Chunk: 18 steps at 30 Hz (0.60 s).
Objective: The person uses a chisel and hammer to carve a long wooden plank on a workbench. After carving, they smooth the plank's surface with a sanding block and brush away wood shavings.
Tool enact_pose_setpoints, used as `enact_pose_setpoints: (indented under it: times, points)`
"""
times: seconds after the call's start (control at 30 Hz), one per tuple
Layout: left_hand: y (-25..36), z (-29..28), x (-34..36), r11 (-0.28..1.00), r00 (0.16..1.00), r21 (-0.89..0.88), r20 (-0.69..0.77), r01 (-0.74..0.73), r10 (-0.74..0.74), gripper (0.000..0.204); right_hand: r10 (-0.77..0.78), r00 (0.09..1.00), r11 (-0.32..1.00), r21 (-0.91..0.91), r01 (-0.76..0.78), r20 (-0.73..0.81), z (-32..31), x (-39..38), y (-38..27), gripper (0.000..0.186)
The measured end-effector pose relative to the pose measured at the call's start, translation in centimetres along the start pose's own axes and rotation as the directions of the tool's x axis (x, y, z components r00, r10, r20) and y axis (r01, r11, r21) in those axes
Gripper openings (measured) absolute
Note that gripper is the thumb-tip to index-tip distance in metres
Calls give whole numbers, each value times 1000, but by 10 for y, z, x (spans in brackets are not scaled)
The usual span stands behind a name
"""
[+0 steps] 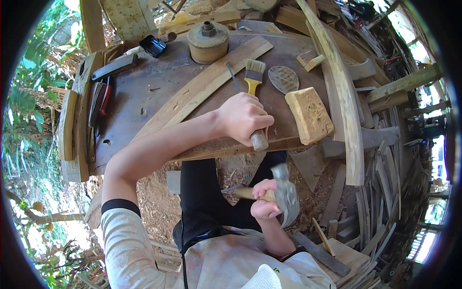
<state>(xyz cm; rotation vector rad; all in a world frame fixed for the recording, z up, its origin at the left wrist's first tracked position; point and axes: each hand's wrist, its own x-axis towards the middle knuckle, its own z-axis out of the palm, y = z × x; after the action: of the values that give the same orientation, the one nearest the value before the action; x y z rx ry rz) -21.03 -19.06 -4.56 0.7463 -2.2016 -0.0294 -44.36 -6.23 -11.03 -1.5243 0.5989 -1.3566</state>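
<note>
The left hand (246,117) grips a thin metal tool (233,76) by its wooden handle (259,140), at the near edge of the brown tabletop (159,77). The right hand (265,200) holds a hammer (288,193) near the person's legs (204,192). A long board (199,91), a yellow-handled brush (254,77) and a chunky wooden block (309,115) lie on the tabletop.

I can't make out any word, number or sign from here. There's a small yellow-green mark (276,270) low on the front of the pale shirt (216,260), but it's too tiny for me to read.
</note>
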Motion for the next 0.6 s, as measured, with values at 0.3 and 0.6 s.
enact_pose_setpoints:
  times: [0.3,0.6]
  points:
    - [1,-3,-6,1000,1000,-6,0,-6,6,29,186,981,975,-138,-176,59,-6,8,-8,71]
    - [0,-4,-11,1000,1000,19,-10,-23,23,30,253,967,966,-73,-250,32,3,4,-19,79]
